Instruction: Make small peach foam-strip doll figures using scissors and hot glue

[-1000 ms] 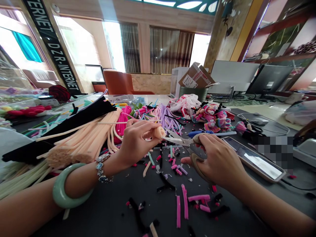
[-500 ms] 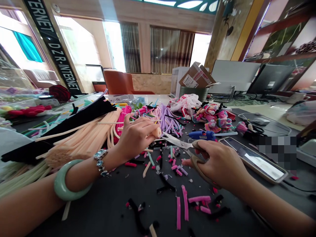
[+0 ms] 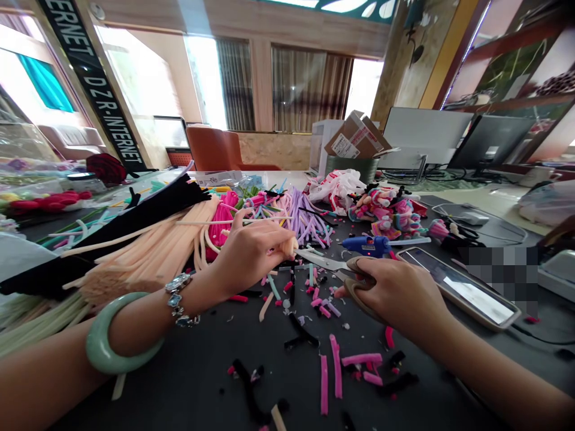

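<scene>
While a peach piece [image 3: 290,246] sits pinched in the left hand [image 3: 249,248], the right hand [image 3: 398,287] grips scissors [image 3: 326,262].

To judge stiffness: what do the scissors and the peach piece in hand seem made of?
Scissors: blades look like polished metal, from their silvery sheen; brownish handles, smooth and dull, possibly plastic.
Peach piece: matte, soft-looking, perhaps chenille; its colour matches the peach strands.
</scene>
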`<action>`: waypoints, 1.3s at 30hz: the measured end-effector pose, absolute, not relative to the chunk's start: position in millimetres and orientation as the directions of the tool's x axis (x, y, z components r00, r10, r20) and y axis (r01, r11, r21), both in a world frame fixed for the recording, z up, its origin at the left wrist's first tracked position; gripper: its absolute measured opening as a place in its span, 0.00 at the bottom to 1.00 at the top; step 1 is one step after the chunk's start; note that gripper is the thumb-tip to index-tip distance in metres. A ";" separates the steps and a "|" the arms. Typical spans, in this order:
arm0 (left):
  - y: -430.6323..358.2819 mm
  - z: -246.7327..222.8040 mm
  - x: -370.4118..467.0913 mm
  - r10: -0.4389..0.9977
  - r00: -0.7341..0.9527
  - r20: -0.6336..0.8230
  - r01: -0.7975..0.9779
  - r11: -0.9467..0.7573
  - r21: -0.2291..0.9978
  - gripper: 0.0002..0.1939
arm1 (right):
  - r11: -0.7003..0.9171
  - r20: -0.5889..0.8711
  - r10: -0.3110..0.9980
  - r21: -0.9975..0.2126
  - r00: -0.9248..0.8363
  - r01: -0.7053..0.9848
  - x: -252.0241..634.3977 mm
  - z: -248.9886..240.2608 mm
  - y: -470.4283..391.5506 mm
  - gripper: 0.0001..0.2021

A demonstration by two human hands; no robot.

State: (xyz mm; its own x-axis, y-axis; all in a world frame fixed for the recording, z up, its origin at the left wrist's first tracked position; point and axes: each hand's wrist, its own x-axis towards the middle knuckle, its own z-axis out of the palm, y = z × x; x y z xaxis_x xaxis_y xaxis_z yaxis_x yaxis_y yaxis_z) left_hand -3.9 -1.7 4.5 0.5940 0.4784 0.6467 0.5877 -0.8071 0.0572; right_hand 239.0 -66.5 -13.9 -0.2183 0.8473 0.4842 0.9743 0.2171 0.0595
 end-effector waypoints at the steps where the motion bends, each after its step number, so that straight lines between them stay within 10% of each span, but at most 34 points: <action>1: -3.1 5.5 -3.6 0.467 0.605 0.646 0.589 -0.808 0.032 0.08 | 0.227 0.487 0.843 0.062 -0.228 0.972 238.8 -14.2 -66.9 0.15; 39: -7.7 -2.0 2.3 0.480 0.823 0.304 0.531 -0.841 -0.108 0.12 | 0.164 0.477 0.834 0.264 -0.277 0.950 229.7 -9.0 -90.8 0.05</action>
